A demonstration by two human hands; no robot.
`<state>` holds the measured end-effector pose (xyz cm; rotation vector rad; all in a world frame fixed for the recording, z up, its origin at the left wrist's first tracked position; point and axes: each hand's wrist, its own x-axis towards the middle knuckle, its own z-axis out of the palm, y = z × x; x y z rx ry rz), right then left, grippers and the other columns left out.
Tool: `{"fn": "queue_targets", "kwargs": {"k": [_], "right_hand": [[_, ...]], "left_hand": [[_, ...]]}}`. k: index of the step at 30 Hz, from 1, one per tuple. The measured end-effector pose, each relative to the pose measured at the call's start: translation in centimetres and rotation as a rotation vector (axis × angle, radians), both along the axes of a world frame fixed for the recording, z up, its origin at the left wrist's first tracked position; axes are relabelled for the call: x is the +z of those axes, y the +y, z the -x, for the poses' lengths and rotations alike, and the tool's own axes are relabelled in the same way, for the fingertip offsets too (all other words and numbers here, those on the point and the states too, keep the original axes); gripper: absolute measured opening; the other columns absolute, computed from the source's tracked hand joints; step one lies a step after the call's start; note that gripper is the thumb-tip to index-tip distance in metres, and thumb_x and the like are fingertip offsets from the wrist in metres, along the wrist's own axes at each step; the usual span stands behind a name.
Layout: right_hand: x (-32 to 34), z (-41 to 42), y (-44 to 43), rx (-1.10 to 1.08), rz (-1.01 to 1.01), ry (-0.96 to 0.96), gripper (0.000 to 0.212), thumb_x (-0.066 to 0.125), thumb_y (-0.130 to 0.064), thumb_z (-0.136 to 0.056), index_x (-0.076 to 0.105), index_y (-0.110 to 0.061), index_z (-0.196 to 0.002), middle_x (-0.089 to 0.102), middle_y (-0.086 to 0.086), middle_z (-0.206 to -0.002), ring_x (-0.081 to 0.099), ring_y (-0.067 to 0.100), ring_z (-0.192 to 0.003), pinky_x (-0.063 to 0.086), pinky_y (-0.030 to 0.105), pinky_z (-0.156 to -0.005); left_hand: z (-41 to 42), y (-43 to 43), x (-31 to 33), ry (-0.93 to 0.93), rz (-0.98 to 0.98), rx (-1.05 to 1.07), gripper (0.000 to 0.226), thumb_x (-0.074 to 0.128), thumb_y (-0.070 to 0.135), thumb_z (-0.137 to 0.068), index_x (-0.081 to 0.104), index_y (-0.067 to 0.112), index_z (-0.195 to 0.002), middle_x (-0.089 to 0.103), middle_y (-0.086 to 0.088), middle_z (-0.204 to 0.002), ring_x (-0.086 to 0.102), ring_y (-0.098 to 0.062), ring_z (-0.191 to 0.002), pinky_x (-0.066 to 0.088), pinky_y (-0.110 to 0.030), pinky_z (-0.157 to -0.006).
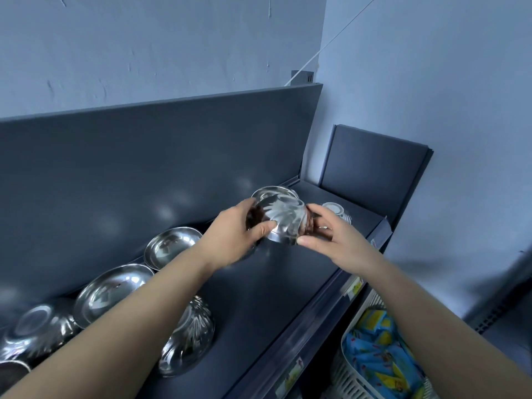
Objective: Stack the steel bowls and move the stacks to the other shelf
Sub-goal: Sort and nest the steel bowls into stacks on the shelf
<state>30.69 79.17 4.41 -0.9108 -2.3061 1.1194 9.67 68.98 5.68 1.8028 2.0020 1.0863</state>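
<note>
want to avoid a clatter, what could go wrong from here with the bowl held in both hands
1. The steel bowl is tilted, pinched between the left hand and right hand; shiny steel could slip from that grip onto the shelf.
2. The white bowl sits close behind the right hand and might get knocked.

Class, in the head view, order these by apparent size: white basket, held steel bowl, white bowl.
1. white basket, though cropped and nearest the camera
2. held steel bowl
3. white bowl, partly hidden, farthest

A white basket (345, 372) holds blue-and-yellow packets (371, 355); a pale blue wall (172, 38) stands behind.
</note>
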Motion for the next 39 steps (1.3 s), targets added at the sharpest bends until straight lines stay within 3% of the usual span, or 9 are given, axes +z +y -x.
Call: {"fn": "queue_targets", "kwargs": {"k": [3,5,8,10,15,23,28,33,39], "right_hand": [[1.6,0.7,1.0,-0.032,0.029,0.080,0.057,0.069,-0.031,-0.089,0.042,-0.029,-0.139,0.065,-0.014,-0.118,0.061,-0.008,-0.102,0.046,0.011,-0.082],[2.7,1.1,1.8,-0.076,0.022,0.098,0.048,0.066,-0.039,-0.090,0.045,-0.035,-0.133,0.066,-0.016,-0.115,0.061,-0.004,-0.105,0.045,0.018,-0.086],[3.7,2.1,3.2,-0.116,-0.040,0.113,0.030,0.059,-0.047,-0.091,0.054,-0.036,-0.119,0.070,-0.011,-0.108,0.066,0.010,-0.103,0.049,0.033,-0.096],[4.1,3.0,4.1,-0.126,-0.090,0.094,0.029,0.052,-0.049,-0.094,0.056,-0.034,-0.118,0.069,-0.006,-0.107,0.067,0.015,-0.102,0.050,0.036,-0.098],[3.9,4.4,6.6,-0.132,-0.219,-0.040,0.040,0.044,-0.031,-0.102,0.052,-0.015,-0.139,0.070,0.008,-0.107,0.068,0.019,-0.096,0.051,0.034,-0.092],[2.0,6.3,9.5,-0.129,-0.308,-0.172,0.027,0.042,-0.013,-0.101,0.063,0.005,-0.101,0.066,0.017,-0.076,0.064,0.016,-0.066,0.050,0.035,-0.077],[1.2,7.4,10.6,-0.145,-0.352,-0.229,0.026,0.043,-0.013,-0.099,0.064,-0.001,-0.088,0.066,0.013,-0.075,0.063,0.032,-0.076,0.053,0.043,-0.078],[0.4,7.9,10.9,-0.125,-0.396,-0.324,0.029,0.040,-0.019,-0.102,0.063,-0.003,-0.094,0.063,0.010,-0.082,0.058,0.031,-0.081,0.051,0.042,-0.077],[0.6,6.8,10.4,-0.107,-0.472,-0.369,0.024,0.044,-0.028,-0.102,0.058,-0.008,-0.100,0.058,0.006,-0.097,0.056,0.029,-0.093,0.048,0.041,-0.081]], "left_hand": [[0.6,0.6,1.3,0.012,0.024,-0.022,0.032,0.073,0.044,-0.079,0.054,0.029,-0.100,0.063,0.020,-0.087,0.059,0.006,-0.081,0.042,-0.009,-0.073],[1.2,1.3,1.6,0.053,0.037,-0.013,0.030,0.073,0.032,-0.081,0.059,0.022,-0.105,0.067,0.015,-0.096,0.062,-0.002,-0.090,0.047,-0.018,-0.080],[1.8,2.7,1.8,0.141,-0.012,0.069,0.007,0.059,0.019,-0.091,0.057,0.019,-0.085,0.064,0.008,-0.081,0.059,-0.011,-0.075,0.040,-0.009,-0.064],[1.9,3.7,2.1,0.168,-0.027,0.153,0.025,0.051,0.018,-0.096,0.051,0.017,-0.071,0.060,0.000,-0.068,0.052,-0.018,-0.062,0.038,-0.015,-0.055],[2.7,6.5,2.1,0.142,0.016,0.260,0.043,0.043,0.027,-0.098,0.054,-0.003,-0.070,0.065,-0.019,-0.071,0.051,-0.028,-0.059,0.050,-0.044,-0.065],[3.7,8.9,0.4,0.270,0.129,0.385,0.037,0.040,0.029,-0.100,0.048,0.006,-0.071,0.057,-0.011,-0.069,0.051,-0.033,-0.063,0.038,-0.032,-0.055],[4.2,9.9,-0.6,0.225,0.116,0.374,0.032,0.041,0.031,-0.099,0.057,0.009,-0.081,0.063,-0.010,-0.073,0.060,-0.034,-0.072,0.048,-0.036,-0.061],[4.3,10.3,-1.1,0.238,0.222,0.396,0.023,0.042,0.019,-0.095,0.050,0.009,-0.076,0.060,-0.010,-0.077,0.046,-0.028,-0.065,0.037,-0.031,-0.055],[3.4,9.3,0.2,0.385,0.246,0.363,0.040,0.036,0.047,-0.098,0.045,0.012,-0.081,0.053,-0.005,-0.080,0.052,-0.030,-0.076,0.036,-0.032,-0.061]]}}
